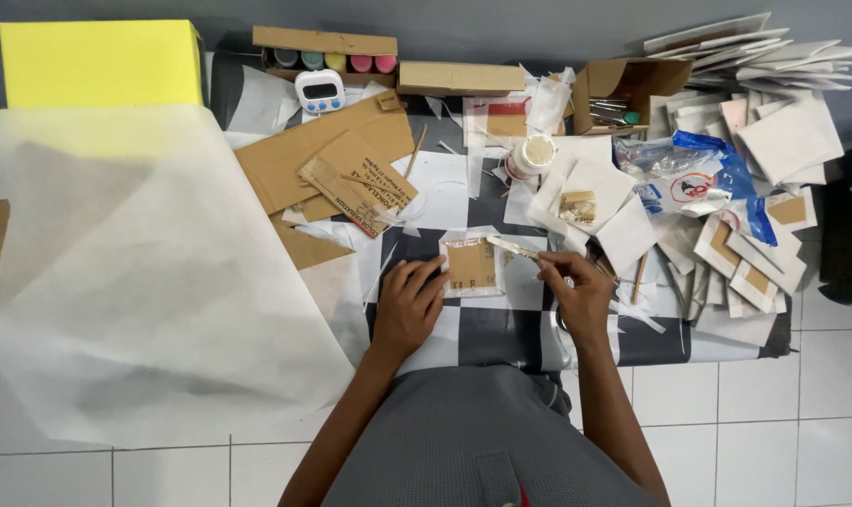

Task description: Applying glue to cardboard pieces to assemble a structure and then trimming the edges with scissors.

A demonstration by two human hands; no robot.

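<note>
A small brown cardboard square (471, 264) lies on a white sheet on the black and white checked mat (487, 333). My left hand (409, 305) rests flat beside it, fingertips touching its left edge. My right hand (576, 293) pinches a thin flat wooden stick (512, 246) whose far end reaches over the square's upper right corner. A white glue jar (533, 155) stands open farther back.
A large sheet of thin white paper (135, 282) covers the left. Brown cardboard pieces (337, 160), a white timer (320, 91), a yellow box (102, 62), a box of paint pots (327, 53) and stacks of white squares (773, 141) crowd the back and right.
</note>
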